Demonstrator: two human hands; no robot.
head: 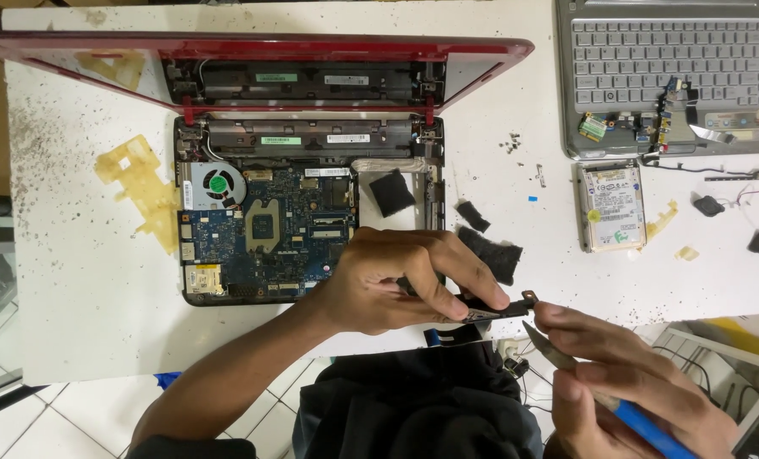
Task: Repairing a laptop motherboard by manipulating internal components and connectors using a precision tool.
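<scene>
Our right hand (630,382) sits lowest in view, closed around a blue-handled tool (605,387) whose thin grey blade points up toward a small black bracket (503,308). Our left hand (396,280) is curled shut on that bracket, thumb and fingers pinching it just off the front edge of the white surface (82,297), in front of and to the right of the opened red laptop (303,212). We judge that the blade could slip off the little piece and nick the fingers pinching it, since the tip works so close to them; the bracket could also drop to the tiled floor (65,416) because we hold it past the edge. Behind the laptop's exposed blue board (269,234) and fan (218,184), its red lid (252,51) leans back. Right of the laptop lie black foam scraps (494,255), a few loose screws (511,143), then a bare hard drive (611,206), and beyond that a grey keyboard deck (668,68) with small boards and cables resting on it. Left of the laptop, yellowish plastic film pieces (141,191) lie on the surface, which is speckled with dark grit along that side. Loose screws this near the edge could be swept off by a sleeve. Below the surface we see pale floor tiles and dark cloth (413,408) on our lap.
</scene>
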